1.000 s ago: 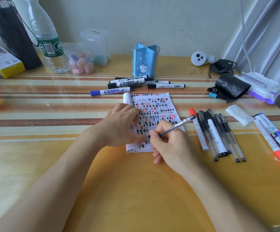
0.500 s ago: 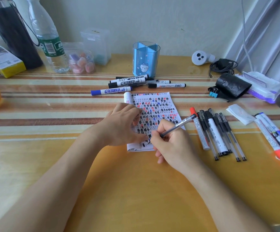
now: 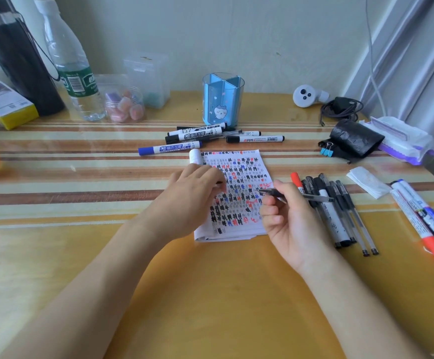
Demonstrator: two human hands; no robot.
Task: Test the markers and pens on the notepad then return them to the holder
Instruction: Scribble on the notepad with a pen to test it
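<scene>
A yellow counter (image 3: 210, 294) crossed by brown and cream stripes stands against a pale wall (image 3: 236, 35), a grey curtain (image 3: 405, 47) at its right. The notepad (image 3: 239, 177), full of black, blue and red marks, lies mid-counter between loose markers (image 3: 192, 137) before the blue holder (image 3: 222, 102) and a row of pens (image 3: 340, 216). The right hand (image 3: 293, 224) grips a pen (image 3: 275, 192) level over the page; the left hand (image 3: 190, 203) rests on the pad, fingers curled, whether pinching anything I cannot tell.
</scene>
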